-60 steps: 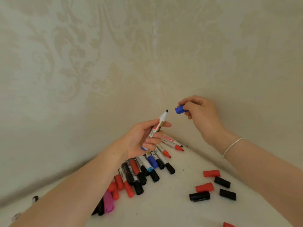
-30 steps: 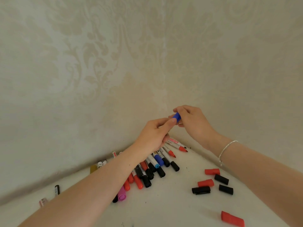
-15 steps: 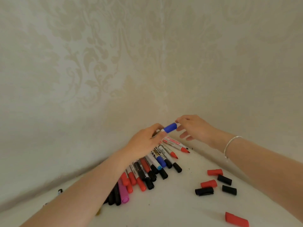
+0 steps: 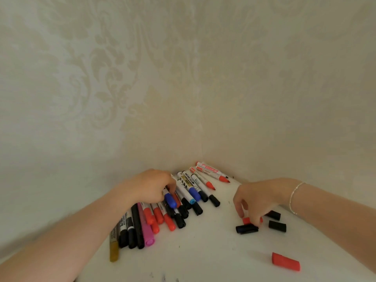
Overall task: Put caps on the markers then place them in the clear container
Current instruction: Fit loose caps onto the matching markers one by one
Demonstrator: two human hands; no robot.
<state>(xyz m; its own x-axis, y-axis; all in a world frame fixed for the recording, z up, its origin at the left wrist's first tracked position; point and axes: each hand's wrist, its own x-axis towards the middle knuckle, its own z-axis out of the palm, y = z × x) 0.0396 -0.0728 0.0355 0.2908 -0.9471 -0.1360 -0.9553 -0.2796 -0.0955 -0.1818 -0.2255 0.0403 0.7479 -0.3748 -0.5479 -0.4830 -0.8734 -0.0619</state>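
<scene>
A white table (image 4: 203,251) stands in a corner of cream patterned wallpaper (image 4: 142,78). The left hand (image 4: 151,187) holds the blue-capped white marker (image 4: 170,201) over the marker pile (fingers curled). The right hand (image 4: 257,197) pinches a red plastic cap (image 4: 246,220).

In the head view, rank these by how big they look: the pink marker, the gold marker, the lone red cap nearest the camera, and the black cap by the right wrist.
1-2. gold marker and pink marker: similar visible length, both partly hidden, so unranked.
3. lone red cap, though nearness to the camera may inflate it.
4. black cap.
</scene>
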